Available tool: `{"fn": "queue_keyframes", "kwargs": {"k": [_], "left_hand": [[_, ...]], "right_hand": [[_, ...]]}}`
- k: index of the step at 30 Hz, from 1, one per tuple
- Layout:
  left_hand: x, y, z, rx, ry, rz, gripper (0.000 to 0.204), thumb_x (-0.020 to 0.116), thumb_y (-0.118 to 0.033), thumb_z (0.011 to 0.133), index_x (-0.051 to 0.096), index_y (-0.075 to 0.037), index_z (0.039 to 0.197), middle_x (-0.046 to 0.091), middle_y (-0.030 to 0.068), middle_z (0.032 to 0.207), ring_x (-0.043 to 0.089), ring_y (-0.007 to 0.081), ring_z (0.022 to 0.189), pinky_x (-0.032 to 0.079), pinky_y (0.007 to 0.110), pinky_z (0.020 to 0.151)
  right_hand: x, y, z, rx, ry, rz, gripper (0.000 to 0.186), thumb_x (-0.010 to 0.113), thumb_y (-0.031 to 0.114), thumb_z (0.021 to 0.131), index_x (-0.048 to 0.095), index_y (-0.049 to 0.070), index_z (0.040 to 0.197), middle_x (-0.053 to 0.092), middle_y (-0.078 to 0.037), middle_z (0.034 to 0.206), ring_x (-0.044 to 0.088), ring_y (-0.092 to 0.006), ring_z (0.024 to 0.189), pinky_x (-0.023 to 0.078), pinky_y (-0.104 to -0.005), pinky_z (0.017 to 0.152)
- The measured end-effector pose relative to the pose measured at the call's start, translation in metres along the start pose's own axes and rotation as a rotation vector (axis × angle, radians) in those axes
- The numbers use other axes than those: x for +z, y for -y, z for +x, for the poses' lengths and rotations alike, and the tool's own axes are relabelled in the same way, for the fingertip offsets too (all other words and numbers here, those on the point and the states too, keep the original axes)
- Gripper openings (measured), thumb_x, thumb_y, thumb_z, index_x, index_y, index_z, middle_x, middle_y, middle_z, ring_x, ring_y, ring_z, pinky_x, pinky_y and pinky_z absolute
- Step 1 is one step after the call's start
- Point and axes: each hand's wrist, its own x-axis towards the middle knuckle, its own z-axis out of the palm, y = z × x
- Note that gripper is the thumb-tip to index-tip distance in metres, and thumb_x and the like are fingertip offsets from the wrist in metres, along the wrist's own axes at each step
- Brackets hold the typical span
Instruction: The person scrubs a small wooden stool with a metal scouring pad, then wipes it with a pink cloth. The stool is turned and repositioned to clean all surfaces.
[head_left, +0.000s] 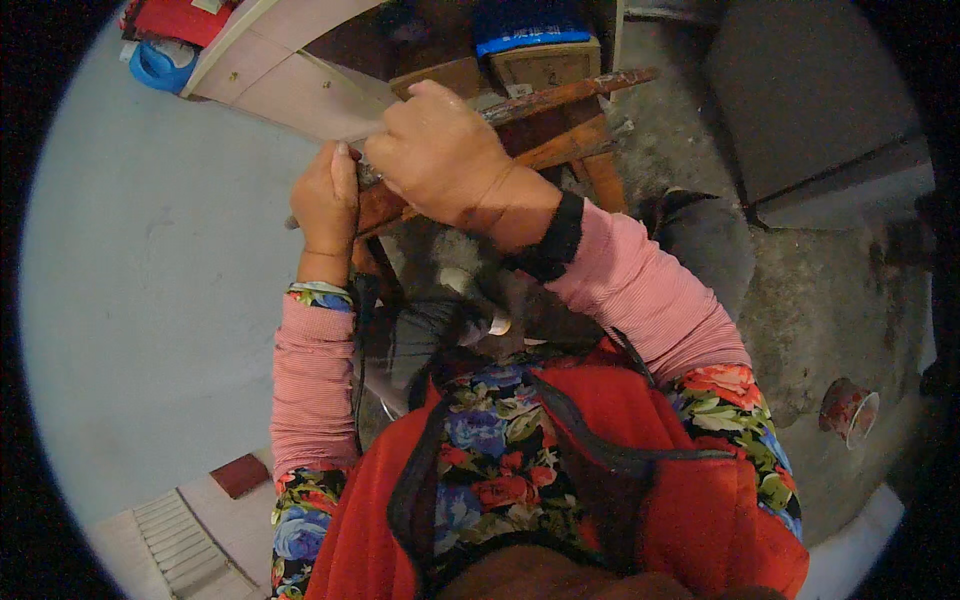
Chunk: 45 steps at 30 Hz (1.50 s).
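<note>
A long, dark, worn bar [555, 98] with a tapered reddish-brown end runs slantwise across a wooden bench [570, 148], rising toward the far right. My left hand [328, 195] is closed around the bar's near-left part, thumb up, and a short grey stub sticks out beside it. Just right of it, my right hand [440, 155] is closed in a fist over the bar, its knuckles up. Whatever lies inside the right fingers is hidden by the back of the hand. The two hands are close together.
Beyond the hands stands a pale cabinet [290, 88], with a cardboard box [545, 68] and a blue package [530, 25] beside it. At the right are a large dark panel [810, 90] and a reddish tub [848, 412] on the concrete floor. A pale blue wall [150, 270] rises at left.
</note>
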Motion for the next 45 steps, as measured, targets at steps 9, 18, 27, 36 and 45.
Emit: {"fn": "queue_keyframes", "kwargs": {"k": [9, 18, 27, 36, 45], "left_hand": [[0.004, 0.007, -0.004, 0.05, -0.011, -0.045, 0.034, 0.042, -0.031, 0.098, 0.063, -0.009, 0.083, 0.062, 0.0165, 0.076, 0.06, 0.0389, 0.072, 0.046, 0.045, 0.063], [0.008, 0.014, -0.005, 0.003, 0.065, 0.034, 0.032, 0.042, -0.034, 0.098, 0.058, -0.01, 0.085, 0.062, 0.0168, 0.082, 0.06, 0.0416, 0.079, 0.045, 0.05, 0.066], [0.004, 0.027, 0.0, 0.066, 0.438, -0.183, 0.038, 0.043, -0.036, 0.096, 0.062, -0.003, 0.098, 0.062, 0.0181, 0.101, 0.058, 0.0362, 0.096, 0.044, 0.041, 0.085], [0.018, -0.035, 0.002, 0.093, 0.527, -0.253, 0.035, 0.041, -0.029, 0.097, 0.063, -0.001, 0.094, 0.06, 0.0157, 0.096, 0.057, 0.0316, 0.093, 0.044, 0.037, 0.085], [0.022, -0.045, -0.008, -0.018, 0.517, -0.356, 0.036, 0.041, -0.027, 0.097, 0.064, 0.0, 0.093, 0.062, 0.0143, 0.094, 0.059, 0.0299, 0.092, 0.044, 0.035, 0.086]], "right_hand": [[-0.025, -0.018, -0.016, 0.07, -0.112, -0.091, 0.024, 0.073, 0.018, 0.066, 0.056, 0.009, 0.081, 0.055, -0.011, 0.081, 0.058, -0.0316, 0.083, 0.047, -0.0461, 0.091], [-0.076, -0.089, -0.076, 0.656, -0.135, -0.302, 0.022, 0.071, 0.016, 0.077, 0.055, 0.001, 0.082, 0.058, -0.021, 0.083, 0.058, -0.0417, 0.079, 0.047, -0.0484, 0.069], [-0.155, -0.195, -0.203, 1.437, -0.634, 0.194, 0.028, 0.069, 0.024, 0.086, 0.065, 0.001, 0.102, 0.068, -0.013, 0.098, 0.064, -0.0269, 0.086, 0.05, -0.0397, 0.077], [-0.154, -0.237, -0.206, 1.245, -0.417, -0.065, 0.034, 0.075, 0.032, 0.079, 0.065, 0.003, 0.093, 0.068, -0.015, 0.092, 0.063, -0.0279, 0.083, 0.048, -0.0378, 0.078], [-0.146, -0.203, -0.197, 1.277, -0.511, -0.031, 0.031, 0.074, 0.029, 0.079, 0.063, 0.002, 0.091, 0.068, -0.016, 0.091, 0.063, -0.0283, 0.084, 0.048, -0.0391, 0.078]]}}
